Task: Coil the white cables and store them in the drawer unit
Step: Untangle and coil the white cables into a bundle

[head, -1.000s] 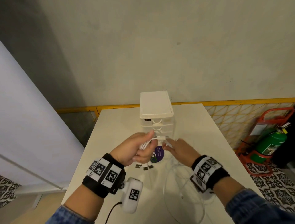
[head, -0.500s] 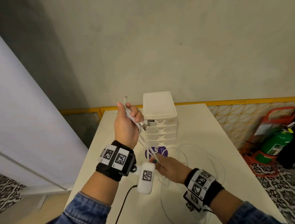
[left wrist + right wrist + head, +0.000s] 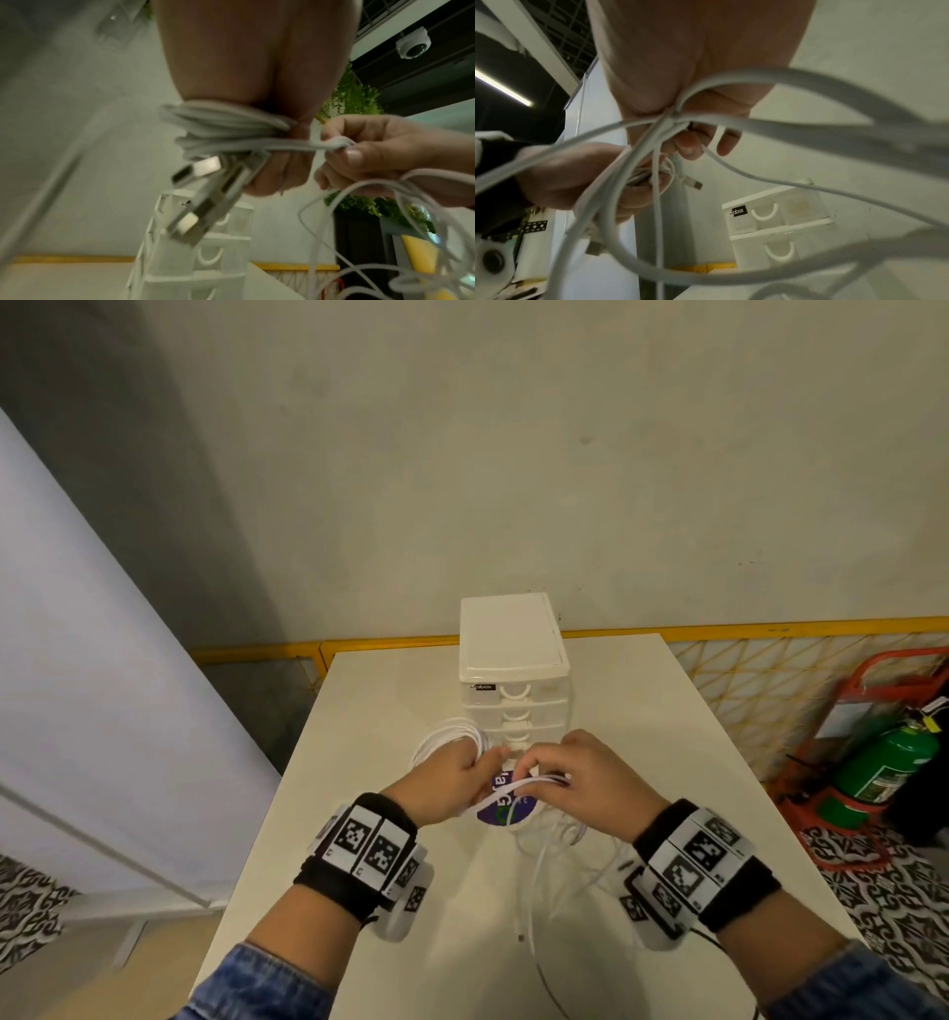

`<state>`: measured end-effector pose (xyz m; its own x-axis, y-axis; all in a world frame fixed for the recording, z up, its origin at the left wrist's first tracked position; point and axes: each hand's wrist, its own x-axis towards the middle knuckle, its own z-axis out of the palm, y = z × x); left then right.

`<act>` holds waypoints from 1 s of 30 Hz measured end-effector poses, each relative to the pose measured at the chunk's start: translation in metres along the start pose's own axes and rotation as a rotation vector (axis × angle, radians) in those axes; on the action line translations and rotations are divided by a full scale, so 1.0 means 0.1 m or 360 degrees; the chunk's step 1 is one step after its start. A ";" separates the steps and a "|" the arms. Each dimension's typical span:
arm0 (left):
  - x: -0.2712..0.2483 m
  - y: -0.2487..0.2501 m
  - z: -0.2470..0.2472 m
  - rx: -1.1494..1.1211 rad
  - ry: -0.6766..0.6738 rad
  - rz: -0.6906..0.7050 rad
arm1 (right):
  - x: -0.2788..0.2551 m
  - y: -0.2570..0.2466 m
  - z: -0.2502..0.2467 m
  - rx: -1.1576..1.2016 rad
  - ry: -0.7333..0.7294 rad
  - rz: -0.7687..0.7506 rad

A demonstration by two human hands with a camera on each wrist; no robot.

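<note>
Gripping the white cables (image 3: pixel 452 737) in a bundle, the left hand (image 3: pixel 444 780) has its fingers curled tight round several wound turns, and in the left wrist view the metal USB plugs (image 3: pixel 203 194) hang down out of that fist. Right beside it, the right hand (image 3: pixel 585 783) pinches a strand between thumb and fingers (image 3: pixel 354 156), the strand running taut across to the coil. The two hands sit almost touching, just above the near middle of the desk (image 3: pixel 390 701). Loops of the coil fan out to the far left of the left hand; slack cable spills from under the right hand and trails toward the near edge in loose curves. A round purple sticker (image 3: pixel 500 806) lies on the desk directly under the hands.

Just beyond the hands stands the drawer unit (image 3: pixel 513 654), white lid on top, clear drawers with white curved handles, every visible drawer pushed in. In the right wrist view the top two drawers (image 3: pixel 777 223) show clearly. Both wrists carry black bands with square black-and-white markers (image 3: pixel 367 845). Far right, on the patterned floor, a green fire extinguisher (image 3: pixel 883 762) sits in a red stand
</note>
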<state>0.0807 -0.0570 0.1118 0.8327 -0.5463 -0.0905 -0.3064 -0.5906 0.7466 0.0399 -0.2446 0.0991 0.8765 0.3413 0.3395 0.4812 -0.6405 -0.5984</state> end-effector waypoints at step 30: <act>-0.19 0.12 0.09 -0.0990 -0.0524 0.0086 | 0.12 0.13 0.08 0.0663 -0.0227 0.0217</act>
<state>0.0569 -0.0585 0.1164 0.6106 -0.7747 -0.1642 0.0589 -0.1623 0.9850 0.0570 -0.2433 0.0892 0.9113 0.3828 0.1517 0.3001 -0.3650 -0.8813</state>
